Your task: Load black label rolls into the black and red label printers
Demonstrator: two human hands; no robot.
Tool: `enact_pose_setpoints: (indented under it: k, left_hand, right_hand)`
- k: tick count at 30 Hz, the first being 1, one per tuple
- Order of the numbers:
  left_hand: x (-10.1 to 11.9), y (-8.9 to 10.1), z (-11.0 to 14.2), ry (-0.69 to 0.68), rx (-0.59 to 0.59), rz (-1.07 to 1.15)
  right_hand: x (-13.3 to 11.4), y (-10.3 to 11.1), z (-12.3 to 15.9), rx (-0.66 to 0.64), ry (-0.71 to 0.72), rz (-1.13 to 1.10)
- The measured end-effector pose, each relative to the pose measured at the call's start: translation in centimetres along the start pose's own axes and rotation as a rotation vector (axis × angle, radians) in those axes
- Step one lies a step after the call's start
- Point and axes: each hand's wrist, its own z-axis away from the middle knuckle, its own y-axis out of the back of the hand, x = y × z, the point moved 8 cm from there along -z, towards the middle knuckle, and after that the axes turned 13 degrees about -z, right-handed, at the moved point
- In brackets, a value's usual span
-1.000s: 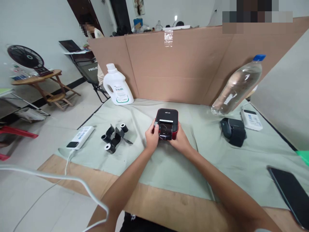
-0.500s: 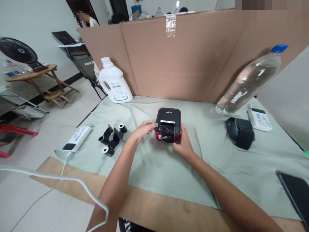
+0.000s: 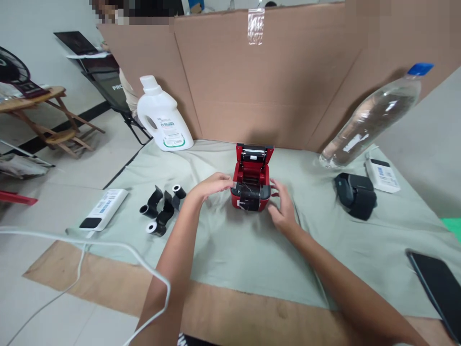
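A small red and black label printer [image 3: 251, 198] sits on the cloth with its lid [image 3: 254, 153] raised, showing a red inside. A strip of glossy black tape [image 3: 249, 198] hangs over its front. My left hand [image 3: 214, 186] has its fingers pressed together, the tips gripping the printer's left front edge. Beside the printer's right side is my right hand [image 3: 284, 209], fingers apart and curved; whether its fingertips touch the casing I cannot tell. Several black rolls of tape [image 3: 160, 211] lie partly unwound left of my left forearm.
A cardboard screen [image 3: 266, 81] stands behind, with a white jug [image 3: 163, 115] and a leaning clear bottle [image 3: 374, 120] before it. At right are a black device [image 3: 356, 194], a white power bank [image 3: 382, 174] and a phone [image 3: 437, 288]. Another power bank [image 3: 104, 209] and a white cable [image 3: 122, 245] are left.
The printer's lid has swung up from closed to open. My right hand has loosened from the printer's side and its fingers have spread. The camera view has shifted slightly.
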Motion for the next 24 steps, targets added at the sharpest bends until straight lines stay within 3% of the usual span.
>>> enact_pose_setpoints:
  k: [2, 4, 7, 10, 14, 17, 20, 22, 24]
  left_hand:
    - [0.3, 0.5, 0.3, -0.012, 0.004, -0.014]
    - [0.4, 1.0, 0.5, -0.025, 0.019, -0.012]
    - [0.3, 1.3, 0.7, -0.067, 0.042, -0.053]
    - [0.2, 0.8, 0.8, -0.111, 0.019, -0.127]
    - [0.7, 0.5, 0.3, -0.262, 0.107, -0.124]
    - [0.2, 1.2, -0.2, -0.384, 0.385, 0.116]
    - [-3.0, 0.9, -0.8, -0.319, 0.686, 0.418]
    - [-4.8, -0.3, -1.4, -0.267, 0.744, 0.530]
    - [-5.6, -1.3, -2.0, -0.251, 0.732, 0.575]
  right_hand:
    - [-1.1, 1.3, -2.1, 0.026, 0.011, 0.077]
    - [-2.1, 1.3, -5.1, -0.041, 0.003, 0.180]
    - [-2.8, -2.0, -9.3, -0.382, 0.009, 0.382]
    - [-2.3, -6.0, -11.2, -0.731, 0.008, 0.559]
    - [-0.5, -8.4, -12.2, -0.925, -0.150, 0.771]
    - [0.1, -9.0, -12.4, -0.981, -0.268, 0.805]
    - [-1.2, -8.6, -12.5, -0.915, -0.236, 0.776]
    - [-3.4, -7.5, -12.4, -0.828, -0.164, 0.749]
    - [-6.2, -6.2, -12.2, -0.725, -0.115, 0.689]
